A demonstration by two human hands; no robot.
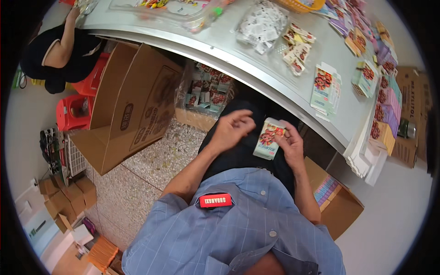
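My right hand (292, 144) grips a small pale green carton (266, 143) with red pictures on its front, thumb on the face and fingers behind. The carton is held upright over my lap. To its left my left hand (233, 130) hovers a little apart from it, fingers loosely bent and spread, with nothing visible in them. On the table (220, 43) ahead lies a stack of flat cartons (324, 89) of the same pale green print. A box-shaped green carton (365, 78) stands to the right of that stack.
Small wrapped packets (298, 48) lie beside a clear bag of white sachets (262, 25). Coloured cartons (387, 107) line the table's right edge. A large open cardboard box (133, 101) stands left, near a floor box of finished cartons (208, 91). Another person (62, 55) sits far left.
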